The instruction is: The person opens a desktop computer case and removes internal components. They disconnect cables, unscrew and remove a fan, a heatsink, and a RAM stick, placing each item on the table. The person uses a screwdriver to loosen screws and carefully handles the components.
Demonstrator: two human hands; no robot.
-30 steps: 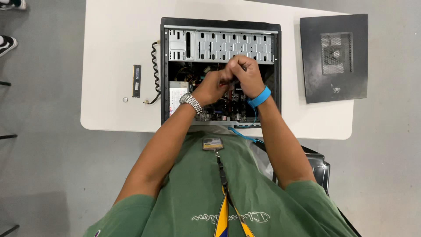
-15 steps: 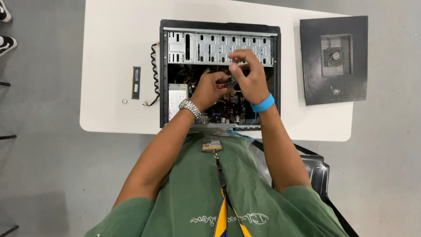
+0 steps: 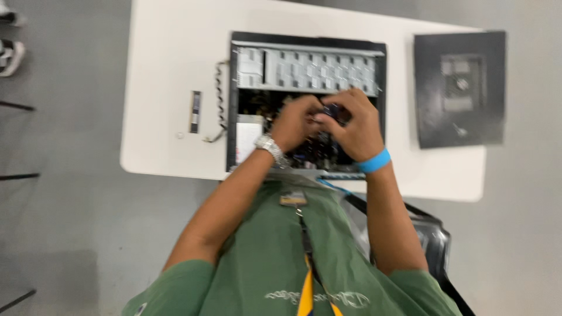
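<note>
**Both hands on a small dark part, deep in the open computer case**

Your two hands meet over the middle of the open computer case (image 3: 307, 102), which lies on its side on the white table (image 3: 170, 64). Your left hand (image 3: 295, 123), with the metal watch at the wrist, and your right hand (image 3: 357, 126), with the blue wristband, are pressed close together, fingertips touching around a small dark part (image 3: 332, 111). The frame is blurred by motion, so you cannot tell what the part is. The grip of each hand looks like a pinch on it, the fingers curled in rather than spread.

As to progress: the case is already opened. Its dark side panel (image 3: 459, 88) lies flat on the table, well apart to the right. A narrow dark strip, perhaps a memory module (image 3: 195, 111), lies out on the table to the left of the case, next to a coiled cable (image 3: 220, 99). The part between your hands sits above the board, near the drive cage; whether it is seated, loose or coming free cannot be told from here.

The case's long axis runs left to right across the table, open face up towards you. The part is too hidden to give it an axis or a heading.
</note>
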